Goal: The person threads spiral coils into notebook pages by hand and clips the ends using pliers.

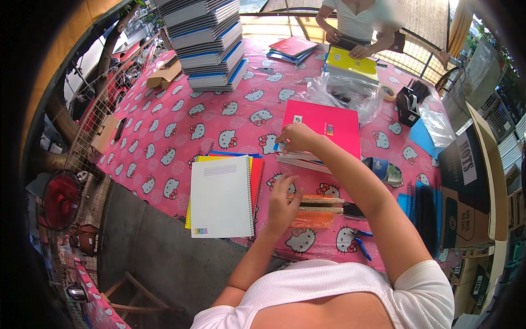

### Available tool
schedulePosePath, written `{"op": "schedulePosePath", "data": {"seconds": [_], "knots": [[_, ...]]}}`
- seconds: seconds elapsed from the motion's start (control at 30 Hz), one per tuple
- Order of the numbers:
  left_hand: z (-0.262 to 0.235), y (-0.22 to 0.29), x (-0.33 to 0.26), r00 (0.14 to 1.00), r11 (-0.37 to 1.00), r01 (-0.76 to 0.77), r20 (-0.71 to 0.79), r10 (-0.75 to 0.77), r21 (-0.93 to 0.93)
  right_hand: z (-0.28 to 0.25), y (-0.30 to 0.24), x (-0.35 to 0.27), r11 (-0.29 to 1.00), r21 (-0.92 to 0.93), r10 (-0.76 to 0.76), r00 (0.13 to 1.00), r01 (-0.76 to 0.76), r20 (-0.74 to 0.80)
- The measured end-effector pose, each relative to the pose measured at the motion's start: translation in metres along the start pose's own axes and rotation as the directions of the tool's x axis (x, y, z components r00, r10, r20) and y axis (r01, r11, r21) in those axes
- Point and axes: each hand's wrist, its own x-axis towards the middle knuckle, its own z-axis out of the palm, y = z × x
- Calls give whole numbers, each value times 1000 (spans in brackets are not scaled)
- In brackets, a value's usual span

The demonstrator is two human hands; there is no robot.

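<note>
My right hand (298, 137) is at the near-left corner of a stack of notebooks with a bright pink cover (334, 120). Its fingers are closed together, and what they pinch there is hidden. Lower down, my left hand (282, 204) hangs with thumb and fingers apart, beside a bundle of orange and tan strips (315, 211). A black handle-like piece (353, 210) lies by that bundle, partly behind my right forearm. Left of my left hand, a white spiral notebook (222, 197) rests on yellow, red and blue ones.
A tall pile of spiral notebooks (213, 49) stands at the far left. Blue-handled pliers (362, 248) lie near the front edge. At right are black spiral coils (424, 205) and an open carton (466, 186). Across the table, a person's hand (360, 51) rests on yellow notebooks (350, 64).
</note>
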Motion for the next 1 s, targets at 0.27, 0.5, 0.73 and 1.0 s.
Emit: {"op": "schedulePosePath", "data": {"seconds": [0.27,0.5,0.73,1.0], "knots": [[4,1,-8,1000,1000,-17,-17,17,-1,1,2,-6,1000,21,-7,999,6,48],[0,2,-11,1000,1000,-15,13,16,-16,0,0,-7,1000,17,20,998,-21,64],[-5,4,-11,1000,1000,9,25,-9,-14,5,-13,-8,992,-129,-8,999,15,53],[-7,4,-10,999,998,44,20,-44,-49,5,-9,-8,996,-91,-19,998,25,59]]}}
